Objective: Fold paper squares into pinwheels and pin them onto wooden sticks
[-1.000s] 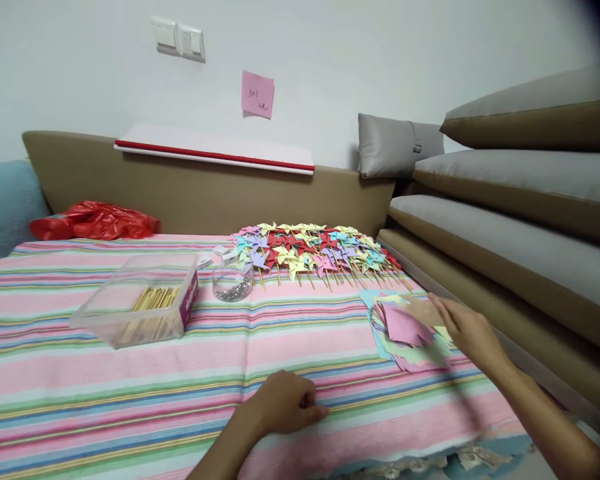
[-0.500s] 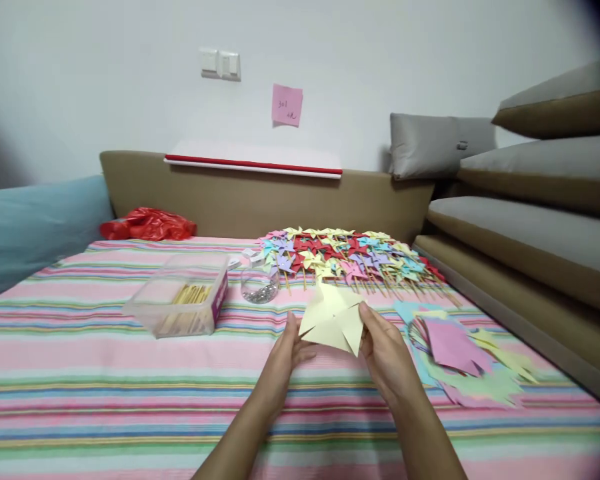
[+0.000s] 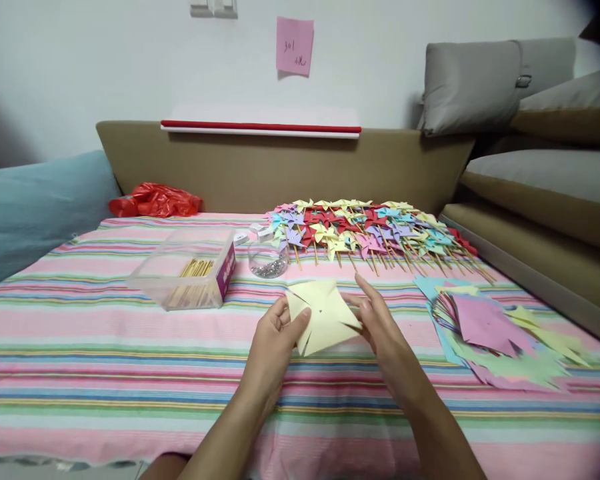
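A pale yellow paper square [image 3: 325,327], slit in from its corners and with a small hole in the middle, is held level above the striped cloth. My left hand [image 3: 275,340] pinches its left side, thumb on top and fingers beneath. At the right edge is my right hand [image 3: 385,327], fingers stretched and apart; some fingertips are behind the paper, and I cannot tell whether they touch it. Beyond the hands lie many finished paper pinwheels [image 3: 330,237] on sticks. To the right is a loose pile of cut coloured paper sheets [image 3: 495,327].
A clear plastic box [image 3: 155,273] of wooden sticks stands at left, beside a round clear container [image 3: 267,260] of small metal pieces. Small white boxes [image 3: 263,232] sit behind it. A red plastic bag [image 3: 160,200] lies far left. Grey cushions [image 3: 545,180] are stacked on the right.
My left thumb has come down onto the paper, and my right hand has loosened from its pinch, its fingers opening. The paper has turned and shifted slightly left. The view has tilted downward.
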The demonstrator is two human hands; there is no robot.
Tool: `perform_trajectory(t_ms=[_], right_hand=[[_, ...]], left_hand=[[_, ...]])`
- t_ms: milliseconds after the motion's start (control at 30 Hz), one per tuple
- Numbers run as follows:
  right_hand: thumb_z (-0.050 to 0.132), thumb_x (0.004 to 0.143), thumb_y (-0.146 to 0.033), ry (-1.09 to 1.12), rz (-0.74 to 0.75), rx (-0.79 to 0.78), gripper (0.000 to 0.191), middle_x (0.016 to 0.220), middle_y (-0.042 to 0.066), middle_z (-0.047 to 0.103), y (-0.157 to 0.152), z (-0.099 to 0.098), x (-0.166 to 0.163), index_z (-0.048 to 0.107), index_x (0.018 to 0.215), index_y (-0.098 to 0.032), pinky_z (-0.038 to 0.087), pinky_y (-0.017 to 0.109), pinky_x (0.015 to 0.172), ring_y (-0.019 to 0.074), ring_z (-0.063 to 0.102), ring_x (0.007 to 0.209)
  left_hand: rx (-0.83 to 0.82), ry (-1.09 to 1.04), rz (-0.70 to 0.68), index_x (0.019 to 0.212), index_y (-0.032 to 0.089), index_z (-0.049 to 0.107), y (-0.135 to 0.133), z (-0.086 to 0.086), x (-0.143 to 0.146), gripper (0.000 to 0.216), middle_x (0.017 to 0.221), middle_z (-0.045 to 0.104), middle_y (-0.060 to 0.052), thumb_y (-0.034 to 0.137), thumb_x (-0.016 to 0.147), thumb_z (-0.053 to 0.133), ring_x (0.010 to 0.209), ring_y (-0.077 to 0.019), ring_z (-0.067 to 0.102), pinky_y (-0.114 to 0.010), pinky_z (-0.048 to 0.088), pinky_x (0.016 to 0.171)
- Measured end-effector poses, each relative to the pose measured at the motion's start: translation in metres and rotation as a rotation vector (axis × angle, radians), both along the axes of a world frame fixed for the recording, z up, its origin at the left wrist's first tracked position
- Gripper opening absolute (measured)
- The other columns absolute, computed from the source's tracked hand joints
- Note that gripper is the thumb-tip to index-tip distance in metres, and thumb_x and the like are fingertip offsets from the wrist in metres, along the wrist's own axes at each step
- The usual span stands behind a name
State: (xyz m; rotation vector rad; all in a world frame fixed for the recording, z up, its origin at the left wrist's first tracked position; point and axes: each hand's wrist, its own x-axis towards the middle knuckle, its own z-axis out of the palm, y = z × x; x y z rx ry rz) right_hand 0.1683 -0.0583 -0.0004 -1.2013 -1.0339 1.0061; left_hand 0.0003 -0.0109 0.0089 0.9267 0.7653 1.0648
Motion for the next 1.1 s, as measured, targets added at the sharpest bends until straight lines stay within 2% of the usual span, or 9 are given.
perform_trajectory(t_ms=[33,167,267,400,533,600,800,967,1100], right_hand=[[0.048,0.098,-0.054,-0.093,-0.003,0.063,0.055,0.149,0.006,0.052,-0.001,-0.002,0.001,0.039,0.150,-0.038,0.045,0.048,0.109,0.0276,0.050,0.137],[0.063,0.092,-0.036,-0.540,0.039,0.294,0.034,0.160,0.006,0.032,-0.006,-0.008,0.002,0.063,0.125,-0.034,0.040,0.051,0.113,0.0312,0.036,0.146],[0.071,0.087,-0.033,-0.666,0.021,0.358,0.025,0.162,0.005,0.027,-0.006,-0.008,-0.003,0.071,0.112,-0.033,0.040,0.051,0.113,0.0330,0.039,0.144],[0.071,0.088,-0.036,-0.596,-0.026,0.368,0.010,0.157,0.003,0.036,-0.004,-0.005,-0.011,0.077,0.096,-0.032,0.041,0.052,0.112,0.0336,0.040,0.143],[0.065,0.092,-0.038,-0.459,-0.052,0.337,0.015,0.142,0.008,0.052,-0.002,-0.004,-0.015,0.077,0.091,-0.029,0.035,0.050,0.117,0.0306,0.041,0.143],[0.064,0.092,-0.040,-0.378,-0.083,0.302,0.017,0.136,0.009,0.056,-0.001,-0.005,-0.016,0.076,0.089,-0.028,0.037,0.048,0.115,0.0299,0.042,0.141],[0.073,0.085,-0.041,-0.302,-0.204,0.267,0.015,0.120,0.010,0.062,0.002,-0.009,-0.018,0.075,0.084,-0.026,0.046,0.048,0.102,0.0305,0.057,0.123],[0.075,0.083,-0.038,-0.305,-0.232,0.269,0.014,0.113,0.010,0.064,0.002,-0.006,-0.018,0.074,0.081,-0.025,0.049,0.040,0.094,0.0289,0.057,0.122],[0.077,0.081,-0.038,-0.255,-0.232,0.268,0.015,0.114,0.010,0.064,0.002,-0.007,-0.020,0.072,0.079,-0.023,0.053,0.034,0.081,0.0294,0.057,0.122]], left_hand=[[-0.005,-0.012,0.038,0.123,0.017,0.064,-0.001,0.000,0.001,0.055,0.107,0.078,-0.012,0.040,0.076,0.083,0.087,-0.0245,0.076,-0.032,0.058,0.078],[0.025,-0.068,0.122,0.134,0.020,0.055,-0.005,0.001,0.000,0.063,0.108,0.078,-0.010,0.038,0.079,0.081,0.091,-0.0236,0.075,-0.033,0.059,0.080],[0.060,-0.088,0.145,0.136,0.021,0.052,-0.010,0.001,0.001,0.061,0.115,0.076,-0.010,0.036,0.083,0.078,0.099,-0.0231,0.074,-0.032,0.058,0.083],[0.100,-0.086,0.129,0.133,0.024,0.053,-0.015,0.000,0.004,0.050,0.120,0.073,-0.008,0.033,0.088,0.073,0.106,-0.0215,0.071,-0.030,0.057,0.088],[0.141,-0.057,0.100,0.126,0.022,0.057,-0.019,0.000,0.006,0.039,0.118,0.074,-0.008,0.032,0.091,0.069,0.102,-0.0205,0.071,-0.029,0.057,0.085],[0.176,-0.015,0.095,0.122,0.021,0.058,-0.020,0.001,0.007,0.033,0.116,0.074,-0.007,0.032,0.092,0.068,0.100,-0.0196,0.071,-0.026,0.057,0.080],[0.193,0.054,0.059,0.114,0.022,0.054,-0.025,0.007,0.009,0.030,0.107,0.075,-0.004,0.030,0.090,0.071,0.095,-0.0167,0.072,-0.026,0.057,0.083],[0.189,0.059,0.024,0.113,0.022,0.050,-0.026,0.008,0.009,0.036,0.103,0.075,-0.003,0.026,0.087,0.075,0.093,-0.0150,0.072,-0.023,0.054,0.083],[0.192,0.073,0.044,0.111,0.023,0.049,-0.026,0.008,0.009,0.036,0.101,0.075,-0.003,0.026,0.086,0.075,0.092,-0.0146,0.071,-0.022,0.054,0.082]])
